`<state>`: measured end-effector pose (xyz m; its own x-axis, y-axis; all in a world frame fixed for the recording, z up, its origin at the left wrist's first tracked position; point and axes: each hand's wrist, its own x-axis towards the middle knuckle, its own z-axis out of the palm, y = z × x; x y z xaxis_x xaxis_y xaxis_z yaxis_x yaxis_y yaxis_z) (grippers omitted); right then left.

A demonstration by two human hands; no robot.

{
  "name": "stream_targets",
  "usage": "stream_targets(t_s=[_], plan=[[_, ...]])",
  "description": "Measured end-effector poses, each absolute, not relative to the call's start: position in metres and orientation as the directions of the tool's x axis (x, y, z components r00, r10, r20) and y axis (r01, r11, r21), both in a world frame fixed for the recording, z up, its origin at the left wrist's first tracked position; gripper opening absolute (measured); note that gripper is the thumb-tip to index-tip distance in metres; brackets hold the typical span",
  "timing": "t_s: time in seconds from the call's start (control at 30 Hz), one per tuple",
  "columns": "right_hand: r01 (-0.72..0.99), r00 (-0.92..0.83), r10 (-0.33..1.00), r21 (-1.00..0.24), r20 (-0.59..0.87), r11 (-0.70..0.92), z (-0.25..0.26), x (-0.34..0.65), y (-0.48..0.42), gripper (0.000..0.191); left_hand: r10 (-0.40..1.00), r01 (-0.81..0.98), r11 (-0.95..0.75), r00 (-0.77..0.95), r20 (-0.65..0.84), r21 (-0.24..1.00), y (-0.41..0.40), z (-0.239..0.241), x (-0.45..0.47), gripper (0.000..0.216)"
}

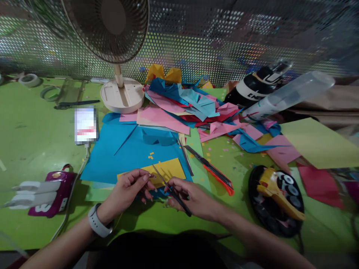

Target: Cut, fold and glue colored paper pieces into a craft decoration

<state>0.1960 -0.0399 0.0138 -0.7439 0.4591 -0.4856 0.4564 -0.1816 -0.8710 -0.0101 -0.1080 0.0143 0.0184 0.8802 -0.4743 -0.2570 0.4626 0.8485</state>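
Note:
My right hand (193,200) grips a pair of thin dark tweezers (171,190) that slant up to the left over a yellow paper sheet (165,170). My left hand (127,188), with a grey watch on its wrist, is pinched at the tweezers' tip; what it holds is too small to make out. The yellow sheet lies on a large blue sheet (123,151), with small yellow scraps scattered above it. An orange-handled utility knife (213,172) lies just right of my hands on the green table (33,138).
A beige desk fan (119,56) stands at the back, beside a heap of pink, blue and red paper (185,106). A phone (85,125) and a purple tool (53,192) lie left. A yellow glue gun on a black plate (276,198) sits right; bottles at back right.

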Motion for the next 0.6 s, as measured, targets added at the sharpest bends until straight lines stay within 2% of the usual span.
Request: stream_targets(t_s=[0.13,0.4,0.6], plan=[[0.469,-0.766,0.417,-0.869,-0.489,-0.157,0.0151,0.1964,-0.0394,0.036,0.876,-0.234,0.475,0.032,-0.482,0.848,-0.1081,0.0145,-0.0099,0.034],[0.455,-0.781,0.42,-0.882,-0.461,-0.123,0.0132,0.197,-0.0389,0.035,0.873,-0.228,0.486,0.088,-0.479,0.844,-0.1082,0.0111,-0.0099,0.034],[0.447,-0.774,0.417,-0.878,-0.477,-0.174,0.0102,0.1981,-0.0395,0.037,0.876,-0.23,0.482,0.109,-0.47,0.846,-0.1089,0.0085,-0.0104,0.038]])
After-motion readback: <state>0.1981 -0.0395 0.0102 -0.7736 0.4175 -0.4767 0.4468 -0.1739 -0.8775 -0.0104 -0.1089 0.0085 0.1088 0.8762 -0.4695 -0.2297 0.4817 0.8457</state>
